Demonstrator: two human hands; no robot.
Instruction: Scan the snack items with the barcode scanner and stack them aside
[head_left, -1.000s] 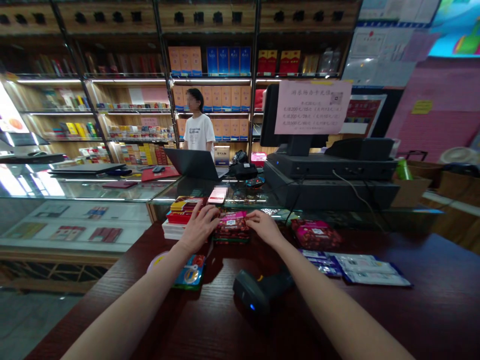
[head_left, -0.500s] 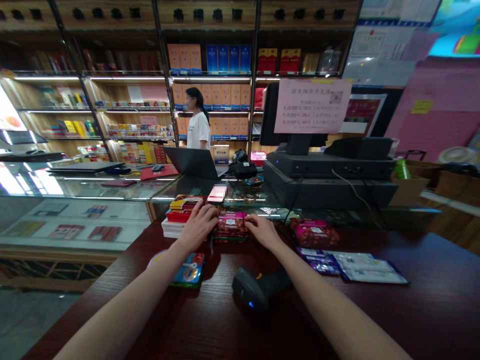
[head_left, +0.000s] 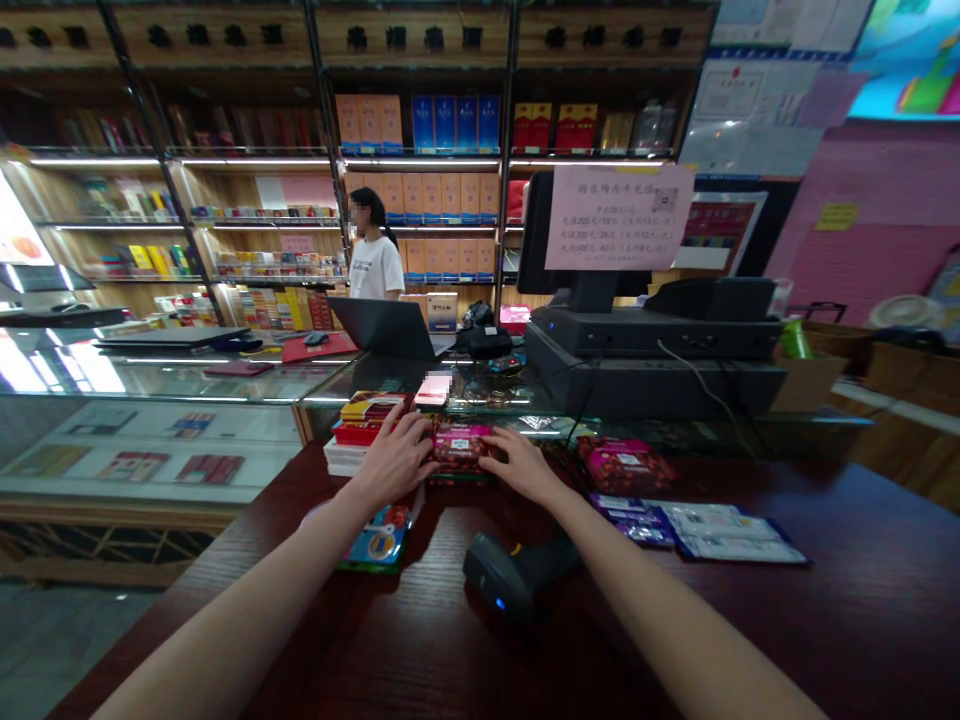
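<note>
A pink-and-brown snack packet (head_left: 459, 450) lies at the back of the dark wooden desk, apparently on another packet. My left hand (head_left: 397, 455) holds its left side, with fingers and thumb spread along the edge. At the right side my right hand (head_left: 521, 465) has its thumb and fingers around the near corner. The packet's side edges are partly hidden by my fingers. A black barcode scanner (head_left: 499, 575) with a blue light rests nearer to me, between my forearms. Under my left wrist a blue packet (head_left: 384, 540) shows in part.
Stacked red and yellow boxes (head_left: 360, 425) stand beside my left hand. To the right lie another pink-and-brown packet (head_left: 622, 462) and purple-and-white packets (head_left: 731, 530). A till (head_left: 652, 350) and an open laptop (head_left: 386, 328) stand behind; a person (head_left: 377, 265) is by the shelves.
The fingers and thumb of both hands have spread wider at the packet's sides. The packet has barely moved. In the background the person has shifted slightly left.
</note>
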